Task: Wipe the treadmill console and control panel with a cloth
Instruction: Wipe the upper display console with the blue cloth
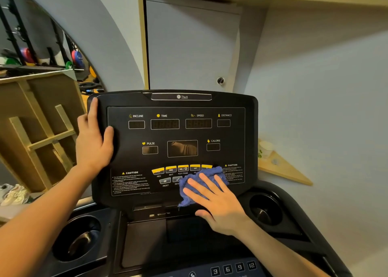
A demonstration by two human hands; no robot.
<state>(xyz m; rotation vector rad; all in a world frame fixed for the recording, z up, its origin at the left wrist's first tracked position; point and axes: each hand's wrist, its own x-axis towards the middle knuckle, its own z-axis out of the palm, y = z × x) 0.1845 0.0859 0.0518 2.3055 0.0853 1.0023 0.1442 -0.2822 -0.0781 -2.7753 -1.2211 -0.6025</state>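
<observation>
The black treadmill console (176,134) faces me, with dark displays labelled incline, time, speed, distance, pulse and calorie. A row of yellow buttons (171,169) runs along its lower part. My right hand (214,199) lies flat on a blue cloth (201,176), pressing it against the lower right of the console and covering some buttons. My left hand (93,142) grips the console's left edge, fingers behind it and thumb on the front. A lower control panel (233,269) with number keys shows at the bottom.
Cup holders sit at lower left (78,238) and right (265,210) of the console. A wooden frame (42,129) stands to the left, shoes (12,193) below it. A corner shelf (281,167) with a cup juts from the right wall. A door (189,45) is behind.
</observation>
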